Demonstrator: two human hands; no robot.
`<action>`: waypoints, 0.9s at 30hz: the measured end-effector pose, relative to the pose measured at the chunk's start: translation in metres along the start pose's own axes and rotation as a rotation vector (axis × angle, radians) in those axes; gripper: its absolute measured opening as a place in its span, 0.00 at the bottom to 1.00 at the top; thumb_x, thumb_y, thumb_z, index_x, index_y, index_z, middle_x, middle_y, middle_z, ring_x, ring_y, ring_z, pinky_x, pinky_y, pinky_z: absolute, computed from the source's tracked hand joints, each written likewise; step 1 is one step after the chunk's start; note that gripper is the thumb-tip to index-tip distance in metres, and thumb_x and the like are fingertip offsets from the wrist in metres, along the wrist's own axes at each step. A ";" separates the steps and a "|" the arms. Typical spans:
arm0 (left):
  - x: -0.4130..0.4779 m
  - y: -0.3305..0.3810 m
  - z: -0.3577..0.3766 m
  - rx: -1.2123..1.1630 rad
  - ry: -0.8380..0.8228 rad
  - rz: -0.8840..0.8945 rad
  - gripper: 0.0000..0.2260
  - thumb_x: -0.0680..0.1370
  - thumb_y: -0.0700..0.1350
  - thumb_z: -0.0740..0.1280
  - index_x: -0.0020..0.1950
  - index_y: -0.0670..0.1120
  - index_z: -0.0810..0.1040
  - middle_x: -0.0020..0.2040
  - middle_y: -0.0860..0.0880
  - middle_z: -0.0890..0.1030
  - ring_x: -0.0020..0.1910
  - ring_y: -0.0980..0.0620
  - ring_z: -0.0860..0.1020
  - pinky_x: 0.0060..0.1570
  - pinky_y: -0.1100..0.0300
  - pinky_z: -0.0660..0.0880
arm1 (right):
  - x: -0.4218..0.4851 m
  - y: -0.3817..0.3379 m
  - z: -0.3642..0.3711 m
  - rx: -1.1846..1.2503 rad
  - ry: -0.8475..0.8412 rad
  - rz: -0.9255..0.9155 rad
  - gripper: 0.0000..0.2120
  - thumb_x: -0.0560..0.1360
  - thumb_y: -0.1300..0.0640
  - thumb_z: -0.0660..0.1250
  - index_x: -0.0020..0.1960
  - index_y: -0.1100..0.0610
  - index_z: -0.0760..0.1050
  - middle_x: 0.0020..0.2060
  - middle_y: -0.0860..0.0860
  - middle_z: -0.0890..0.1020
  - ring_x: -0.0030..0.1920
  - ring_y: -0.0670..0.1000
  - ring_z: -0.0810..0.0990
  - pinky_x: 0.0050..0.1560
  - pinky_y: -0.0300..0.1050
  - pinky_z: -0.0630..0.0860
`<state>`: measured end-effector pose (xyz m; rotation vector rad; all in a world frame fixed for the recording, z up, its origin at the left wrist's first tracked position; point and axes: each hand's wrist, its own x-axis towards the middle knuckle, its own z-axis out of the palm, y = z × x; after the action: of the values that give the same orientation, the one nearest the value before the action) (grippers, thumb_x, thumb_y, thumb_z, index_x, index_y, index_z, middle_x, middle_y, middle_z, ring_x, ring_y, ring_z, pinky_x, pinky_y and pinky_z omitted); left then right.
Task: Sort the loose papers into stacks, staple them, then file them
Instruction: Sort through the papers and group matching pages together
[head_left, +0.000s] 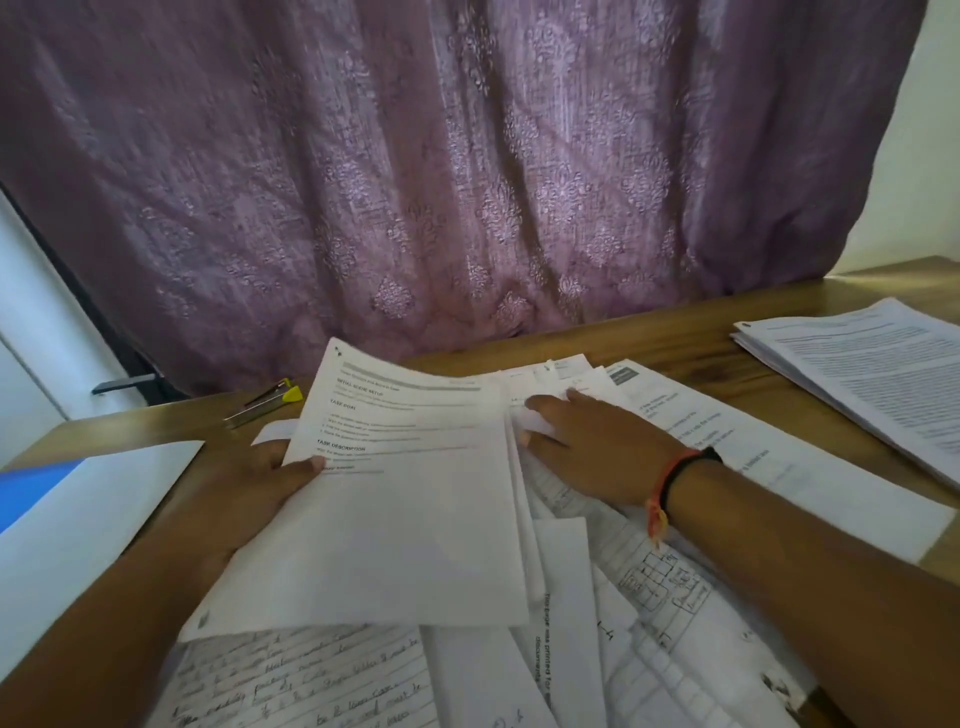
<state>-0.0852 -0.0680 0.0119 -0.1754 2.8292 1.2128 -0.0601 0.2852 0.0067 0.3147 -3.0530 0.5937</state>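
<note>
Loose papers (597, 597) are all over the middle of the desk (675, 338), a messy overlap of printed, handwritten and sketched sheets, so this looks like the sorting step, and an early part of it.

The left hand (244, 499) grips one printed sheet (405, 509) by its left edge, thumb on top and fingers underneath, holding it up off the pile. The right hand (597, 441) lies flat on the papers further back, fingers straight, pressing rather than grabbing anything.

Off to the right there's a neat stack (872, 374) of printed pages, well apart from the mess. What looks like the stapler (265, 402), yellow-tipped, sits at the back left, and a blue and white folder (78, 519) lies at the left edge. Neither is being touched.

My guess for the next move: figure out which stack the held sheet matches and put it there squarely. The pile is slippery and overlapped, so the right hand probably needs to pin it while sheets get pulled out.
</note>
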 end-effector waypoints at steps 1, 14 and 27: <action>0.001 0.001 0.001 0.088 0.016 0.009 0.21 0.73 0.69 0.68 0.62 0.62 0.82 0.55 0.58 0.86 0.49 0.51 0.86 0.54 0.46 0.82 | 0.001 0.001 0.000 -0.043 -0.029 0.019 0.25 0.82 0.40 0.53 0.75 0.50 0.63 0.69 0.57 0.73 0.69 0.59 0.71 0.69 0.55 0.68; -0.019 0.019 0.007 -0.076 0.042 0.043 0.12 0.79 0.60 0.68 0.62 0.62 0.81 0.57 0.58 0.84 0.51 0.53 0.83 0.50 0.53 0.80 | 0.000 -0.003 -0.002 0.121 -0.055 -0.063 0.24 0.81 0.35 0.51 0.68 0.47 0.71 0.63 0.48 0.79 0.62 0.52 0.77 0.67 0.53 0.71; -0.028 0.024 0.008 -0.074 0.077 0.097 0.09 0.78 0.63 0.66 0.57 0.68 0.82 0.54 0.61 0.85 0.50 0.53 0.84 0.54 0.52 0.80 | -0.001 0.007 -0.006 0.154 -0.162 -0.038 0.35 0.76 0.26 0.48 0.79 0.39 0.54 0.76 0.40 0.62 0.77 0.45 0.59 0.78 0.49 0.54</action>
<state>-0.0605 -0.0436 0.0264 -0.0916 2.8905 1.3602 -0.0604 0.2943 0.0091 0.4440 -3.1518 0.8427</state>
